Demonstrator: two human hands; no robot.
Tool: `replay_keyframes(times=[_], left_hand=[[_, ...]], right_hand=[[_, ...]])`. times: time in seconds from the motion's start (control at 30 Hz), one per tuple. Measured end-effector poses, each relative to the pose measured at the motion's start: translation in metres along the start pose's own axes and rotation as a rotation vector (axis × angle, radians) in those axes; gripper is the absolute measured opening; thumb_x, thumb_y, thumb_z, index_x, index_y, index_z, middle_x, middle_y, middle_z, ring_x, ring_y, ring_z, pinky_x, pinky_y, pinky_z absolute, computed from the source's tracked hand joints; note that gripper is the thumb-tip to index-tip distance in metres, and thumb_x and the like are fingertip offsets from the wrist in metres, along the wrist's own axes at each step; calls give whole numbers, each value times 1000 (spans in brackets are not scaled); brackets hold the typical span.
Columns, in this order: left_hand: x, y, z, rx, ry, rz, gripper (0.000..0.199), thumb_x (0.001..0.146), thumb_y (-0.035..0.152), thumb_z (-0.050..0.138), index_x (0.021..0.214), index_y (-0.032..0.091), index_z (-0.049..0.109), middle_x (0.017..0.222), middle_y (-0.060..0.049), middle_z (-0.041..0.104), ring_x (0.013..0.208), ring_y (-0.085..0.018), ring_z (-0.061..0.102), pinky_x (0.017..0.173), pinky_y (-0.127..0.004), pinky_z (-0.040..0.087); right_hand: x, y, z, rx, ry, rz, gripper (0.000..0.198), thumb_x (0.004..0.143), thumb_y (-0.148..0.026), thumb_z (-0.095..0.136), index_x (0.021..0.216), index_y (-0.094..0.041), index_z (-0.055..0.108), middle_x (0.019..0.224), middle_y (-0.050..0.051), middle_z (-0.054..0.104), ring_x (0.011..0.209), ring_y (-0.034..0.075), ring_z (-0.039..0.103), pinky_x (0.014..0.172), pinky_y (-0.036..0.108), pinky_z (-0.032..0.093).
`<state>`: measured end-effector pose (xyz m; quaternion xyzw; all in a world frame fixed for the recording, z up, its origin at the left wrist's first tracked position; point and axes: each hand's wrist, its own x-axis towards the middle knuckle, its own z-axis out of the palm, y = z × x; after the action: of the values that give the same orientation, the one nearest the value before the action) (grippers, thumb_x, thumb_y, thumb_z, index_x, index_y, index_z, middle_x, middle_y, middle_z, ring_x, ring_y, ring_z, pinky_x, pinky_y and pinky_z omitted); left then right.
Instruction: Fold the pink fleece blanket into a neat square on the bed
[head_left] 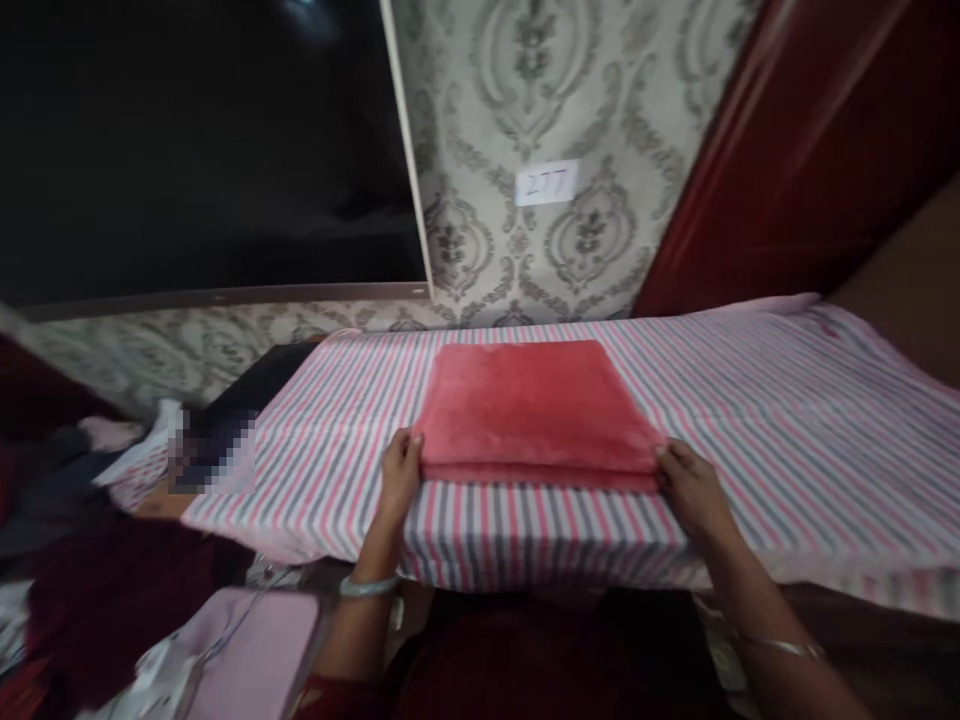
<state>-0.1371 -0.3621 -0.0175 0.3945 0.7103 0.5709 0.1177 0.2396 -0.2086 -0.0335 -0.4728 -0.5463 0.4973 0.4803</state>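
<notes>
Two hands frame a folded red towel (534, 412) that lies flat on a striped cloth (787, 420) spread over the tabletop. The left hand (400, 472) rests at the towel's near left corner, fingers curled against the stacked edge, thumb toward the top layer; whether it truly pinches the layers or only presses beside them cannot be told. The right hand (691, 490) sits at the near right corner in much the same way, fingers bent narrow and touching the edge of the fold. Between the two hands runs the towel's near edge, where at least two layers show one upon the other, the lower one peeping out slightly toward the person. Beyond the hands the towel reaches toward a patterned wall (525, 120), where a small white label (547, 182) hangs; up and to the left of the left hand is a dark screen (195, 140). Below the left hand, off the tabletop, lies something pale pink (247, 650). The step in hand looks like squaring a fold, with the edges being aligned at both corners. Any further fold would seem to call for a firm grip at both corners at once and an even lift, so that the layers do not slip apart.
</notes>
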Motion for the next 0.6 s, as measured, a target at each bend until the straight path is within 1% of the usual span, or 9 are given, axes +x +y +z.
replay_keyframes(times=[0.07,0.13,0.27,0.37,0.43,0.5,0.57,0.6], left_hand=[[3,1,0,-51,-5,-17,36,83,57,57,90,22,61,84,-2,66,82,-22,60,76,-33,47],[3,4,0,-112,-1,-47,41,80,59,63,96,21,63,89,-3,68,85,-22,62,77,-32,49],[0,14,2,-180,1,-134,54,73,65,70,102,21,63,86,-2,68,81,-21,64,74,-31,49],[2,22,-1,-202,-1,-202,65,65,69,76,107,21,63,82,-2,69,80,-21,65,73,-30,50],[9,28,-6,-211,-25,-238,72,59,70,79,109,21,63,79,-1,70,79,-22,66,73,-31,51],[22,35,-9,-194,-71,-262,76,53,70,82,108,20,65,77,-2,70,78,-24,67,70,-32,51],[38,44,-11,-157,-118,-277,73,51,69,82,104,21,67,77,-3,72,77,-25,68,66,-32,51],[46,49,-9,-137,-132,-275,69,54,68,81,103,21,68,78,-4,73,76,-25,68,64,-33,51]], right_hand=[[1,-4,1,48,-11,11,45,69,-61,75,71,-23,53,56,-7,39,49,9,33,46,24,27],[2,-5,0,74,-24,-4,43,71,-61,75,74,-22,56,58,-7,41,51,9,34,48,24,27],[5,-3,-2,110,-61,-24,43,72,-61,75,79,-21,62,63,-4,50,56,11,40,52,25,32],[12,-5,-5,113,-111,-5,45,73,-66,72,79,-22,63,62,-3,52,55,12,41,53,26,32],[20,-13,-8,75,-141,-16,47,76,-68,67,80,-21,64,67,-1,57,61,14,47,57,27,36],[31,-24,-11,8,-158,-14,47,79,-67,63,82,-20,67,76,2,64,71,17,54,63,28,40],[46,-38,-10,-33,-169,40,44,82,-62,61,89,-19,69,80,3,67,73,17,56,64,28,41],[54,-44,-8,-25,-177,80,43,82,-60,61,92,-19,70,77,2,66,70,16,55,63,27,40]])
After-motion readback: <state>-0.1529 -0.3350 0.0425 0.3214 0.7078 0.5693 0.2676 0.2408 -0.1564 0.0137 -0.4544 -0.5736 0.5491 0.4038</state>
